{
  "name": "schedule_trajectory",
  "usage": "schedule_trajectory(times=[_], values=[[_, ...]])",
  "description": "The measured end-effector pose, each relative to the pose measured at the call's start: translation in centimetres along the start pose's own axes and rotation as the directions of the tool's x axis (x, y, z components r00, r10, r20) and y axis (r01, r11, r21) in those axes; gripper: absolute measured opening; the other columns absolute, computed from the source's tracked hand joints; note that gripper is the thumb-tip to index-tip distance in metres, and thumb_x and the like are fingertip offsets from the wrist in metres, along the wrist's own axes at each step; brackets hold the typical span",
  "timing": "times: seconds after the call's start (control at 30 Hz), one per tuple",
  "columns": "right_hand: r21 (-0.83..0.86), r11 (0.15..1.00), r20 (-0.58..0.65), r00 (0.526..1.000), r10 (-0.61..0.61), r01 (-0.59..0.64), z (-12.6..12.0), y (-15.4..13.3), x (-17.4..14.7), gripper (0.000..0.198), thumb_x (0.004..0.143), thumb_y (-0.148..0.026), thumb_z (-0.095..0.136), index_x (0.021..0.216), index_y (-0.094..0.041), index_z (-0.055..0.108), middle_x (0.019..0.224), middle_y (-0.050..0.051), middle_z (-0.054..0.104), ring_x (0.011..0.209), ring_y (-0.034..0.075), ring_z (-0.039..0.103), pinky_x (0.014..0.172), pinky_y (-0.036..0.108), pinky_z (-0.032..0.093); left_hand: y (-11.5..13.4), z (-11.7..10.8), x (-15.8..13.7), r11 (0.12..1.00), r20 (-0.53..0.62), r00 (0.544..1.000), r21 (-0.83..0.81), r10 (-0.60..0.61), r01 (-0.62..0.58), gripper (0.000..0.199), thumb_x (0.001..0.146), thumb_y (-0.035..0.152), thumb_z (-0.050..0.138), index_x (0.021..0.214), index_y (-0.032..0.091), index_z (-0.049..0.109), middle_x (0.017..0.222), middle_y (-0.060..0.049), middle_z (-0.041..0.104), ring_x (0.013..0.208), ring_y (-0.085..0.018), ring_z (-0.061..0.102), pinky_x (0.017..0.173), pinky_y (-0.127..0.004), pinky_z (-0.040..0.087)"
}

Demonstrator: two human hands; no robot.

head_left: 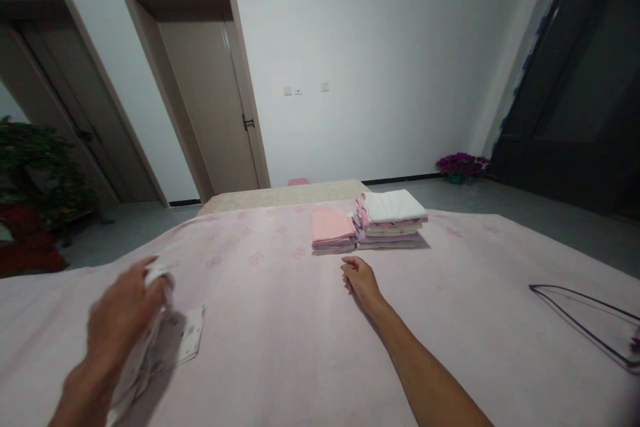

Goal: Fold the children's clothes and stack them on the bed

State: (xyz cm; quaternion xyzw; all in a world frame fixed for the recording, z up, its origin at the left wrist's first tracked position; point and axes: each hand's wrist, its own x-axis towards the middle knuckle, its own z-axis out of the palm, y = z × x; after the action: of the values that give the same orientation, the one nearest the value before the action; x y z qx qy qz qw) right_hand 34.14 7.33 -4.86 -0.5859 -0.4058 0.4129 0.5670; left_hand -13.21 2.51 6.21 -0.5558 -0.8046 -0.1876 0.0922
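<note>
My left hand [127,303], smeared by motion, is closed on a bunched white cloth [167,337] with small prints, at the lower left of the bed-like surface. One flat corner of that cloth lies on the pink sheet, and the rest hangs under my hand and wrist. Just in front of the folded piles, my right hand [359,277] is loosely curled low over the sheet, with nothing in it. Beyond it sit a short pile of folded cloths [332,227], salmon pink on top, and a taller folded pile [394,208] topped with white.
A pink flowered sheet [270,320] covers the wide surface before me. On its right edge lies a dark wire hanger [575,320]. A pale board [285,197] shows at the far edge. Purple flowers [461,165] stand on the floor, and a leafy plant [40,167] is at left.
</note>
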Motion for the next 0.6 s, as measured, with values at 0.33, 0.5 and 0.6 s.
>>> schedule_trajectory(times=[0.33, 0.5, 0.6], values=[[-0.101, 0.995, -0.224, 0.973, -0.044, 0.022, 0.4, -4.8, 7.2, 0.045, 0.075, -0.043, 0.061, 0.112, -0.018, 0.065, 0.068, 0.0, 0.066, 0.053, 0.016, 0.058, 0.046, 0.024, 0.041, -3.2, 11.9, -6.9, 0.952, 0.131, 0.975, 0.224, 0.182, -0.208, 0.057, 0.098, 0.029, 0.03, 0.155, 0.026, 0.037, 0.158, -0.01, 0.041, 0.147, -0.031, 0.03, 0.114, -0.058, 0.023], [-0.101, 0.995, -0.18, 0.983, -0.042, 0.023, 0.4, -6.5, 7.7, 0.03, 0.069, -0.036, 0.066, 0.095, -0.021, 0.068, 0.055, -0.004, 0.06, 0.051, 0.016, 0.055, 0.05, 0.025, 0.041, -3.4, 11.3, -6.5, 0.964, 0.053, 0.993, 0.239, 0.104, -0.114, 0.059, 0.095, 0.017, 0.03, 0.153, 0.026, 0.038, 0.156, -0.009, 0.044, 0.145, -0.029, 0.035, 0.113, -0.059, 0.024], [-0.07, 0.997, -0.121, 0.991, -0.05, 0.042, 0.4, -7.0, 7.2, 0.029, 0.066, -0.032, 0.067, 0.093, -0.021, 0.066, 0.054, -0.006, 0.056, 0.049, 0.014, 0.05, 0.05, 0.024, 0.041, -3.3, 11.6, -6.7, 0.964, 0.007, 0.994, 0.242, 0.113, -0.111, 0.059, 0.093, 0.017, 0.035, 0.152, 0.024, 0.04, 0.154, -0.01, 0.047, 0.144, -0.029, 0.037, 0.113, -0.056, 0.025]])
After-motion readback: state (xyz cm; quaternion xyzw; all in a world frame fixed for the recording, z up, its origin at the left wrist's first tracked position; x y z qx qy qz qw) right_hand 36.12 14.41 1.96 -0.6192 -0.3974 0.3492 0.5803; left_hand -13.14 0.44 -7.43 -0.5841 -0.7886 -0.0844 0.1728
